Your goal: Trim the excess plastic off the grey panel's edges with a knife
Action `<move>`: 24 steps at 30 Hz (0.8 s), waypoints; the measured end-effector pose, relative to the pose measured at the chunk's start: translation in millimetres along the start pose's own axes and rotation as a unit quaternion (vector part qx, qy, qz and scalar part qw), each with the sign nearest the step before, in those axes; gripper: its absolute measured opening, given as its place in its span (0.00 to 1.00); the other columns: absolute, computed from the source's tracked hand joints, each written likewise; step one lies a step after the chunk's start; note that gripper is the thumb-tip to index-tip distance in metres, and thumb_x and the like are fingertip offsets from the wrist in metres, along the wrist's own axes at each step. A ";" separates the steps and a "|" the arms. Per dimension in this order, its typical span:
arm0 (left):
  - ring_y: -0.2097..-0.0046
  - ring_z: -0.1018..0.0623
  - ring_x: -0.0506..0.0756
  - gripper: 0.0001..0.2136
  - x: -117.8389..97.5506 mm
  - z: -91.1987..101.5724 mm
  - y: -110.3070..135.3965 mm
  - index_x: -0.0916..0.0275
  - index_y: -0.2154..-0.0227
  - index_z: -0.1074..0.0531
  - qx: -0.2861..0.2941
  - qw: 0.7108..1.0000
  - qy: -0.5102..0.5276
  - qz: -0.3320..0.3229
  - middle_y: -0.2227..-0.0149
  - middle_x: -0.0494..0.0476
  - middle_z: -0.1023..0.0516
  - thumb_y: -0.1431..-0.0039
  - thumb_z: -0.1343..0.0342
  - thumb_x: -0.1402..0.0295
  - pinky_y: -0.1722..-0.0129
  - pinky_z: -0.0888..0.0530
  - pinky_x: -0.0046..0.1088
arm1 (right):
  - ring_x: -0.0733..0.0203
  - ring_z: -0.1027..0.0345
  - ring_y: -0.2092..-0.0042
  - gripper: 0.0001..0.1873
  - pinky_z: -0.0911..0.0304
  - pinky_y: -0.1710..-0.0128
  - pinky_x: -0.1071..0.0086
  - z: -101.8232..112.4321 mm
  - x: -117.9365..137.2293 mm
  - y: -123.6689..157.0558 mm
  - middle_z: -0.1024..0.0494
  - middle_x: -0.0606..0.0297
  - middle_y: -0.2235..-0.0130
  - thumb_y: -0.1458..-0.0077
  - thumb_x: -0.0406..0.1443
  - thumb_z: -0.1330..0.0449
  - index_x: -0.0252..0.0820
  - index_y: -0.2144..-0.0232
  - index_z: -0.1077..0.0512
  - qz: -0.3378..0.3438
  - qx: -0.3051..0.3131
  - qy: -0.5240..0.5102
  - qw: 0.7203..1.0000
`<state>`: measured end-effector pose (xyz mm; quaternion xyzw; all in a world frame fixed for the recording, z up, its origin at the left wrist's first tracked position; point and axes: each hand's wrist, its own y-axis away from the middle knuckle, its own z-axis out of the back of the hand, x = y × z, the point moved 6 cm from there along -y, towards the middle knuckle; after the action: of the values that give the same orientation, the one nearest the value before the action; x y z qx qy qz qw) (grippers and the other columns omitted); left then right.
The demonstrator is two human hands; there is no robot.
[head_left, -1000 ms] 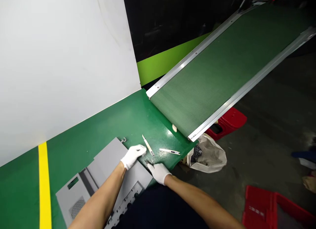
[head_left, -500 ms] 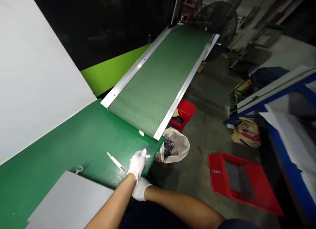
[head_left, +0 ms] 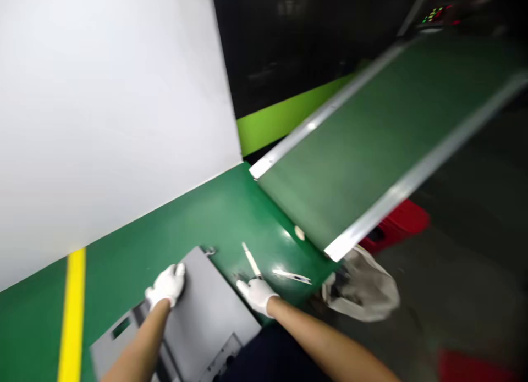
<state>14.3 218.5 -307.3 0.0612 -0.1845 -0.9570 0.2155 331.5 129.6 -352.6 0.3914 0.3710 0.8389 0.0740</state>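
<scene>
My left hand, in a white glove, lies on the upper left edge of a flat grey panel, its fingers spread. The panel has a cut-out slot and dark strips at its left side. My right hand, also gloved, is by the panel's right edge with fingers extended and nothing visible in them. A slim white-handled craft knife lies just above it, its lower end at the glove; contact is unclear. To the right lies a slim white tool with a forked end.
A green conveyor belt with metal rails rises from the green table's right end. A small pale piece sits at its foot. A lined bin and red stool stand below. Yellow tape crosses the table at left.
My view has swung left. My left hand has left the forked white tool and moved onto the grey panel. My right hand has come up over the table beside the knife.
</scene>
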 end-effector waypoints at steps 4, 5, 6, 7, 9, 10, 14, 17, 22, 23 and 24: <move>0.32 0.33 0.69 0.30 6.9 -7.7 16.3 0.63 0.39 0.30 0.007 0.999 0.041 0.029 0.34 0.72 0.31 0.30 0.65 0.50 0.31 0.46 0.63 | 0.39 0.24 0.46 0.41 0.33 0.46 0.55 -16.2 56.5 -44.5 0.18 0.37 0.53 0.33 0.57 0.59 0.30 0.57 0.19 0.046 0.019 0.044 0.998; 0.32 0.34 0.69 0.31 8.3 -9.0 17.7 0.64 0.38 0.32 0.001 0.998 0.047 0.032 0.33 0.72 0.32 0.30 0.65 0.49 0.31 0.46 0.62 | 0.38 0.24 0.46 0.40 0.33 0.46 0.55 -20.5 68.2 -52.8 0.18 0.36 0.53 0.33 0.57 0.59 0.30 0.57 0.19 0.052 0.023 0.052 0.997; 0.32 0.34 0.68 0.31 10.2 -10.6 18.9 0.65 0.37 0.33 -0.003 0.998 0.051 0.034 0.33 0.73 0.32 0.30 0.64 0.49 0.31 0.46 0.61 | 0.38 0.24 0.45 0.40 0.33 0.46 0.54 -24.6 77.6 -59.5 0.18 0.36 0.53 0.33 0.57 0.58 0.30 0.57 0.19 0.054 0.025 0.059 0.996; 0.32 0.34 0.68 0.32 12.5 -12.4 19.9 0.66 0.37 0.33 -0.003 0.998 0.054 0.035 0.33 0.73 0.32 0.30 0.64 0.49 0.31 0.46 0.60 | 0.38 0.24 0.45 0.40 0.33 0.46 0.54 -28.1 84.4 -64.8 0.19 0.36 0.53 0.34 0.57 0.58 0.30 0.57 0.19 0.052 0.025 0.066 0.996; 0.32 0.33 0.68 0.31 16.6 -14.9 21.9 0.66 0.37 0.33 -0.005 0.998 0.053 0.033 0.35 0.73 0.31 0.29 0.63 0.49 0.31 0.45 0.58 | 0.37 0.24 0.46 0.41 0.33 0.46 0.53 -33.6 91.2 -71.3 0.19 0.34 0.52 0.34 0.57 0.58 0.29 0.56 0.19 0.042 0.023 0.078 0.996; 0.33 0.32 0.68 0.31 17.8 -15.3 22.8 0.66 0.37 0.33 -0.010 0.998 0.050 0.029 0.36 0.74 0.30 0.29 0.62 0.49 0.32 0.44 0.57 | 0.37 0.24 0.46 0.41 0.33 0.46 0.53 -35.5 92.1 -72.8 0.19 0.34 0.53 0.33 0.57 0.59 0.29 0.56 0.19 0.037 0.021 0.084 0.996; 0.37 0.28 0.68 0.29 16.7 -11.6 25.1 0.67 0.41 0.29 -0.040 0.998 0.042 0.012 0.41 0.74 0.25 0.29 0.60 0.50 0.33 0.41 0.55 | 0.36 0.24 0.47 0.41 0.33 0.48 0.53 -37.9 89.3 -71.3 0.18 0.36 0.52 0.34 0.58 0.60 0.32 0.57 0.19 0.030 0.010 0.093 0.995; 0.40 0.26 0.69 0.28 13.6 -8.5 26.1 0.67 0.45 0.26 -0.051 0.998 0.043 0.006 0.45 0.73 0.22 0.29 0.60 0.50 0.35 0.38 0.54 | 0.36 0.23 0.47 0.41 0.32 0.49 0.53 -36.7 89.8 -68.6 0.18 0.38 0.53 0.34 0.58 0.60 0.34 0.58 0.19 0.019 0.011 0.102 0.995; 0.43 0.25 0.70 0.26 11.6 -5.2 30.3 0.66 0.50 0.24 -0.064 0.997 0.041 -0.003 0.49 0.71 0.21 0.30 0.58 0.50 0.38 0.35 0.55 | 0.36 0.23 0.48 0.41 0.32 0.49 0.52 -30.0 102.5 -74.5 0.18 0.38 0.52 0.35 0.59 0.61 0.35 0.58 0.19 0.030 0.003 0.144 0.989; 0.43 0.25 0.70 0.26 12.7 -5.1 31.1 0.65 0.50 0.24 -0.062 0.997 0.043 0.000 0.49 0.72 0.21 0.30 0.58 0.50 0.38 0.35 0.55 | 0.36 0.23 0.48 0.41 0.32 0.49 0.52 -29.6 104.0 -77.3 0.18 0.38 0.52 0.35 0.60 0.61 0.35 0.58 0.19 0.034 0.005 0.150 0.988; 0.43 0.25 0.70 0.26 14.1 -5.1 31.5 0.65 0.50 0.24 -0.056 0.997 0.047 0.004 0.48 0.72 0.21 0.30 0.58 0.49 0.38 0.35 0.55 | 0.36 0.23 0.48 0.42 0.32 0.49 0.52 -30.0 104.5 -80.2 0.18 0.38 0.52 0.35 0.60 0.61 0.35 0.58 0.19 0.036 0.010 0.155 0.987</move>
<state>14.9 184.2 -300.6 0.0935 -0.1203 -0.9609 0.2311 225.5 213.3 -356.8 0.2710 0.3721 0.8876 -0.0189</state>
